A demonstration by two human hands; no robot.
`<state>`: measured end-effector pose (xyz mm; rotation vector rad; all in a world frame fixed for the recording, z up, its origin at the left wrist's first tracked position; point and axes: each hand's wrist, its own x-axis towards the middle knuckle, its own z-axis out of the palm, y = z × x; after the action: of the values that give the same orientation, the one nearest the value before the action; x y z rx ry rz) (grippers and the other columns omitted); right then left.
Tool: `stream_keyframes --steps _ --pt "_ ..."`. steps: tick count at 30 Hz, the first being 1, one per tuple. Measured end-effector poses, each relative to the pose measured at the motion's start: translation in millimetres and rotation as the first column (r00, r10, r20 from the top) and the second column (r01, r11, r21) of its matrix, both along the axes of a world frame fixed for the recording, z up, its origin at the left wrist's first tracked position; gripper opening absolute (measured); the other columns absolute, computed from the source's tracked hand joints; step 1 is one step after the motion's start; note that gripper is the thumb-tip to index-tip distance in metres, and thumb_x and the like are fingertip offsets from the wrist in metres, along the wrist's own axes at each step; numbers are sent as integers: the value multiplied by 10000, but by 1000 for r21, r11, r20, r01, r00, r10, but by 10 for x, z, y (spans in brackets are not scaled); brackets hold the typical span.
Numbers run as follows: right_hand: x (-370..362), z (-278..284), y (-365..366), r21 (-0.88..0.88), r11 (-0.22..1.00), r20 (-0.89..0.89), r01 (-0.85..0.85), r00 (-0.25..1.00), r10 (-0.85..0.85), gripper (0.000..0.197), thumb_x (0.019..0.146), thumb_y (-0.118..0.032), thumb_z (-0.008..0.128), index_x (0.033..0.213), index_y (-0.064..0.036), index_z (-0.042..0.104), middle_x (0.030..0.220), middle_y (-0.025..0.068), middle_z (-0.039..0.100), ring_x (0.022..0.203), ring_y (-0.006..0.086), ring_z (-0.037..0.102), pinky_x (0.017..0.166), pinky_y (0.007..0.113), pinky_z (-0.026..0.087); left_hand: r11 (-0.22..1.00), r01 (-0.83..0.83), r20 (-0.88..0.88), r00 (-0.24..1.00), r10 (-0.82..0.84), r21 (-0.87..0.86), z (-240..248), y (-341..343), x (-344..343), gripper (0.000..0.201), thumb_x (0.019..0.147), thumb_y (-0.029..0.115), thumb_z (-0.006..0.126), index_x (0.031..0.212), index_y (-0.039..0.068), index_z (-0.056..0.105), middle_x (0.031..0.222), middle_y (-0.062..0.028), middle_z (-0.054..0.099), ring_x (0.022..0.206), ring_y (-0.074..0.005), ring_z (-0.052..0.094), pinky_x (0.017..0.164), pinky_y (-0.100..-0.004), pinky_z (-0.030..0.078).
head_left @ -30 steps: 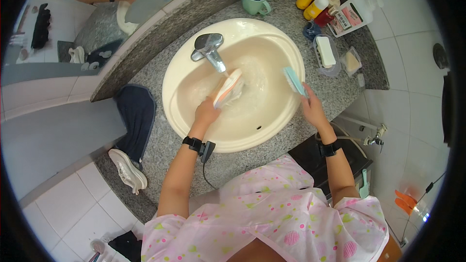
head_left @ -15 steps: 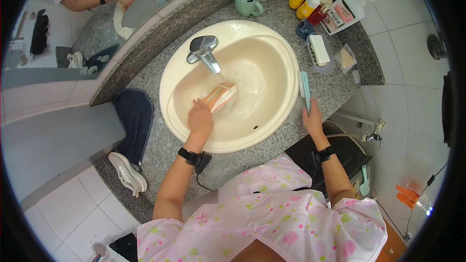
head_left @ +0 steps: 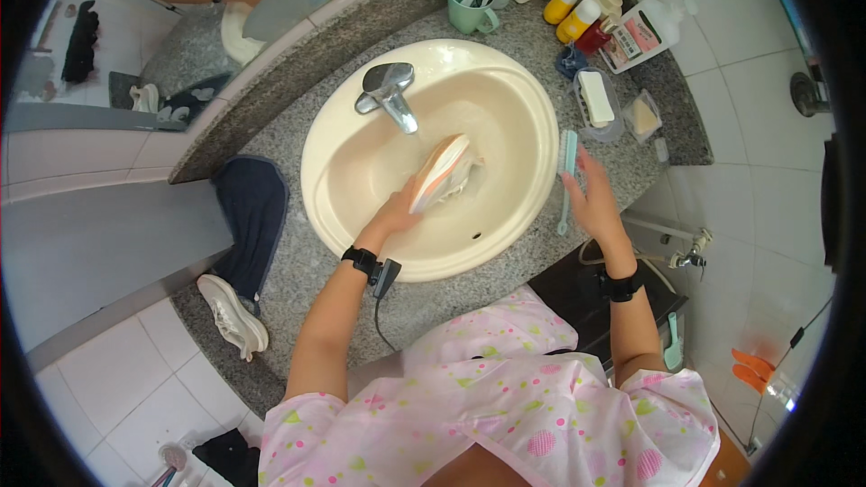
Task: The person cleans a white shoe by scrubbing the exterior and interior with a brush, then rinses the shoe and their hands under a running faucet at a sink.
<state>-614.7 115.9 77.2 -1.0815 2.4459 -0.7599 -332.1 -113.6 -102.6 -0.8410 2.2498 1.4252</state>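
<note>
Inside the cream oval sink, a white shoe with an orange-striped sole edge lies tilted on its side below the faucet. My left hand grips one end of it, with part of the fingers hidden by the shoe. A light blue scrub brush rests on the granite counter along the sink's right rim. Right beside it is my right hand, open, thumb and fingers apart around the brush; whether they touch it I cannot tell.
A soap box with a white bar and a smaller soap dish sit at the right. Behind them stand yellow bottles and a white jug. A green cup is at the back. Another white shoe lies left, near dark cloth.
The shoe has turned, sole edge now facing up, and shifted right with my left hand. My right hand has let go of the brush, which stays on the counter.
</note>
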Motion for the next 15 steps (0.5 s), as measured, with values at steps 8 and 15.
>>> stream_keyframes --steps 8,15 --pt "424 294 -1290 -144 877 -183 -459 883 432 601 756 -8 555 1342 -10 425 1359 206 451 1241 368 442 1031 463 360 952 -10 131 990 53 -306 456 152 -93 824 720 138 681 1400 -70 265 1079 -299 587 962 -397 609 790 -454 507" --pt "700 -177 -2227 -64 845 -500 -531 750 434 592 777 0 541 1356 -24 415 1467 137 350 1366 311 321 1061 581 279 583 71 148 985 86 -810 488 304 320 718 740 48 622 1394 -32 337 1236 -268 511 992 -409 592 773 -453 524"
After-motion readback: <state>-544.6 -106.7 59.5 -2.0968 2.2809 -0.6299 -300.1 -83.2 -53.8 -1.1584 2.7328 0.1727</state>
